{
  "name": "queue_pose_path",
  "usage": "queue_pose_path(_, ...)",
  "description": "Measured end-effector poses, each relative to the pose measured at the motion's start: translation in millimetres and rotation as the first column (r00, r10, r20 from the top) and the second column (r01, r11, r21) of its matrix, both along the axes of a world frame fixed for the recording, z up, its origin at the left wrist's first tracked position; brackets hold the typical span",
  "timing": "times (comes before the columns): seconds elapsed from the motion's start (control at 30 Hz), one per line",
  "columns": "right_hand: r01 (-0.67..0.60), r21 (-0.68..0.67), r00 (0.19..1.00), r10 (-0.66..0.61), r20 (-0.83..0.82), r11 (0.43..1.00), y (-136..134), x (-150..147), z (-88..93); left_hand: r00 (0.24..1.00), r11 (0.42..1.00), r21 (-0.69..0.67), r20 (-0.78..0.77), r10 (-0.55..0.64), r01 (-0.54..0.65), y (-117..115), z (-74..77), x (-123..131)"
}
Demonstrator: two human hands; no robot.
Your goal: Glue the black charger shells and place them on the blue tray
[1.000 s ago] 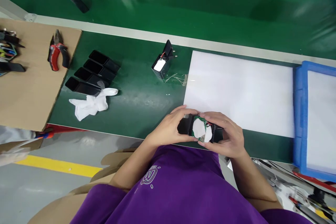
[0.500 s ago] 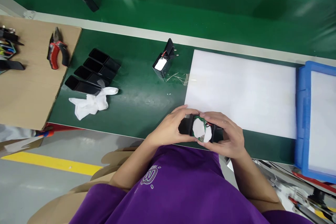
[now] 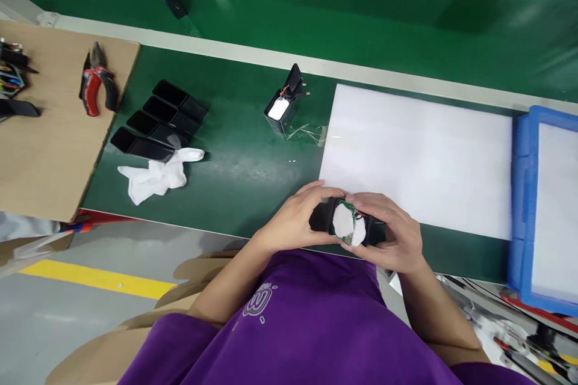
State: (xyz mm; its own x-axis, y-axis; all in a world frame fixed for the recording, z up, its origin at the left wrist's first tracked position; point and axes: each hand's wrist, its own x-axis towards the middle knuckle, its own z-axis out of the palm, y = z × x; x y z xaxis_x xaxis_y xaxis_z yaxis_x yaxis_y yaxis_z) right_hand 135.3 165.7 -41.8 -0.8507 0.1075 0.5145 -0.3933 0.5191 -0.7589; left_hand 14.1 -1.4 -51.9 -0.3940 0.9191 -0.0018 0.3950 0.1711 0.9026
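- Both my left hand [image 3: 295, 219] and right hand [image 3: 392, 231] grip the black-cased device [image 3: 345, 221] by the near edge of the bench [image 3: 244, 186].
- My grip partly hides its ends.
- Blue tray [image 3: 522, 210]: cut off.

purple short-sleeved shirt [image 3: 325, 319], pale printed logo [image 3: 258, 303]

A: how many hollow black rectangular plastic cases [image 3: 180, 120] in that row?

B: four, lol; plus one black plastic box [image 3: 289, 113] with one white slab [image 3: 278, 109]; one black housing [image 3: 330, 219] showing two white rounded patches [image 3: 344, 221]

A: hands, tools?

B: one bare left hand [image 3: 289, 219], one bare right hand [image 3: 395, 231]; one pair of red-and-black-handled metal pliers [image 3: 93, 87]; one crumpled white cloth [image 3: 165, 175]; one flat white sheet [image 3: 419, 159]; one blue plastic tray [image 3: 524, 192]
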Motion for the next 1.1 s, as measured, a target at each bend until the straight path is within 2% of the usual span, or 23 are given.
queue_pose_path(0.4, -0.006, 0.021, 1.0, 0.006, -0.009, 1.0, 1.3, 1.0, -1.2, 0.999, 0.999, 0.036, -0.028, -0.016, 0.017, 0.7, 0.8, -1.1)
queue_pose_path(0.73, 0.009, 0.088, 1.0, -0.008, -0.006, 0.996, -0.2, -1.4, -0.1, 0.999, 1.0, 0.024, -0.032, -0.003, 0.004, 0.6, -2.1, -0.2)
queue_pose_path(0.9, 0.007, 0.158, 0.999, -0.002, -0.033, 0.987, -2.3, -3.8, -2.3, 0.999, 0.998, 0.062, -0.039, 0.0, 0.002, 0.6, -2.4, 0.6)
queue_pose_path(1.0, 0.03, 0.195, 0.999, -0.023, -0.036, 0.98, -2.6, -4.6, -2.8, 1.0, 0.999, 0.032, -0.029, 0.008, -0.007, 0.2, -2.4, 0.8)
queue_pose_path(1.1, 0.019, 0.19, 0.999, -0.026, 0.038, 0.982, -1.1, -3.5, -1.6, 1.0, 1.0, -0.013, -0.017, 0.017, -0.018, -0.2, -1.4, 0.8)
